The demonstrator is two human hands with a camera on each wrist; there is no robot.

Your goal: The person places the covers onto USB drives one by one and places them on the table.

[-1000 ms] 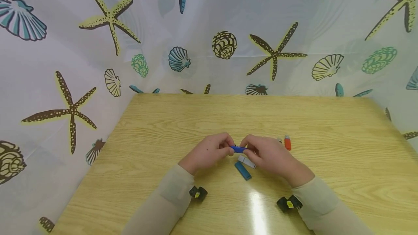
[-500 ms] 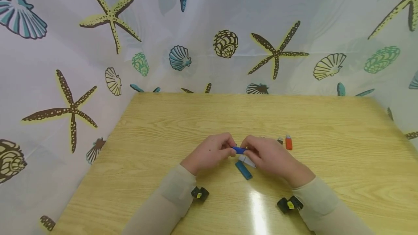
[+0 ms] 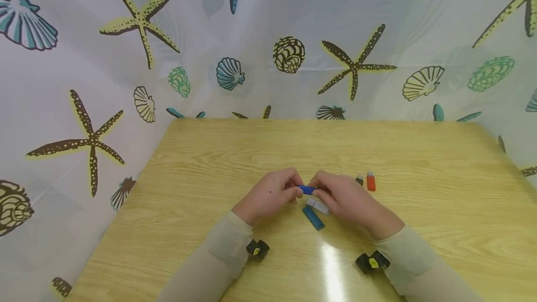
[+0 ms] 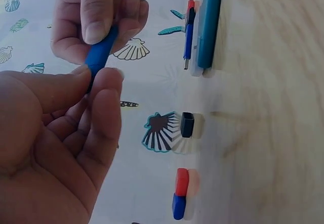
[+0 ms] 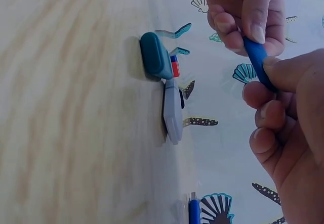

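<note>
Both hands meet above the table and pinch one slim blue USB flash drive between them. The left hand holds its left end between thumb and fingers. At the opposite end, the right hand grips it the same way. The fingertips cover both ends of the drive, so any plug or cap seam is hidden. Close-up, the blue drive spans the gap between the thumbs in the left wrist view. Just below the hands lie a white flash drive and a teal flash drive.
Beyond the right hand lie a red flash drive and a small dark piece. In the left wrist view, a small black cap and a red-and-blue piece rest on the table. A patterned curtain borders the wooden table.
Both hands keep their pinch on the blue flash drive and barely shift. The dark piece beside the red flash drive shows a little more than a second ago.
</note>
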